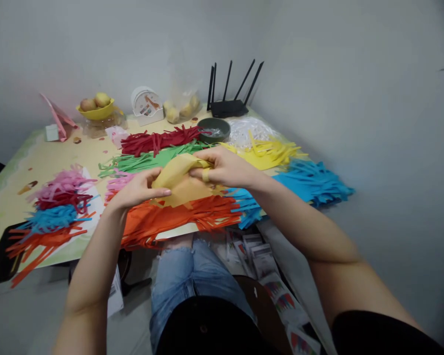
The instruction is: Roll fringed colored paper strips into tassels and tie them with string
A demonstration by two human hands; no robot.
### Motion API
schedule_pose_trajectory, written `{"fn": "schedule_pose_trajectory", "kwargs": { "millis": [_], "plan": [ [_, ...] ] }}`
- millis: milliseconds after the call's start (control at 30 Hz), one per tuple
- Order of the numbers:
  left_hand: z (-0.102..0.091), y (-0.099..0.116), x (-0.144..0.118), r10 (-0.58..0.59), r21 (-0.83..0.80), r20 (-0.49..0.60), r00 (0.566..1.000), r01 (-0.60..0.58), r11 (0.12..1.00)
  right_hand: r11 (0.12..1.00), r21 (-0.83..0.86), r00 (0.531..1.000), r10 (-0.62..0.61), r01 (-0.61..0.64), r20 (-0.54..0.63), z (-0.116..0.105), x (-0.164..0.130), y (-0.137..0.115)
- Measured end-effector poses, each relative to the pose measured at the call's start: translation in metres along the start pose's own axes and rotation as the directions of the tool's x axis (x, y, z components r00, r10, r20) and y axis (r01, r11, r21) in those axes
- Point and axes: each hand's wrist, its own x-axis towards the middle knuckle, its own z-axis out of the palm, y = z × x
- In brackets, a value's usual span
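Both hands hold one yellow-orange sheet of paper [179, 185] above the table's near edge. My left hand [135, 190] grips its left side with the thumb pointing right. My right hand [222, 167] pinches the sheet's folded upper edge; a ring shows on one finger. Under the sheet lies orange fringed paper [163, 224]. Green fringed paper [148, 160] and dark red fringed paper [159, 140] lie beyond the hands.
Yellow strips [270, 150] and blue strips [311, 180] lie at right, mixed coloured strips [52, 217] at left. At the back stand a black router [229, 106], a dark bowl [214, 129], a yellow fruit bowl [96, 111]. The wall is close on the right. Paper packs [259, 256] lie on the floor.
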Motion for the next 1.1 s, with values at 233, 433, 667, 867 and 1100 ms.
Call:
{"fn": "schedule_pose_trajectory", "kwargs": {
  "millis": [233, 433, 667, 867, 1100],
  "plan": [
    [0.003, -0.006, 0.006, -0.036, -0.279, -0.055, 0.998, 0.02, 0.96, 0.998, 0.02, 0.998, -0.051, 0.052, -0.022, -0.009, -0.007, 0.001],
    [0.004, 0.001, -0.005, 0.05, -0.189, -0.254, 0.966, -0.1, 0.977, 0.991, 0.067, 0.981, -0.102, 0.114, -0.164, -0.004, -0.008, 0.008],
    [0.003, -0.001, -0.018, 0.115, -0.24, -0.489, 0.865, -0.26, 0.935, 0.974, 0.096, 0.952, -0.176, 0.205, -0.249, 0.001, -0.011, 0.018],
    [0.001, 0.013, -0.029, 0.135, -0.23, -0.467, 0.874, -0.267, 0.936, 0.965, 0.097, 0.956, -0.221, 0.243, -0.194, 0.001, -0.013, 0.021],
    [0.005, 0.018, -0.035, 0.21, 0.145, -0.486, 0.849, -0.158, 0.977, 0.946, -0.029, 0.946, -0.323, 0.323, 0.021, -0.011, -0.015, 0.021]
  ]
}}
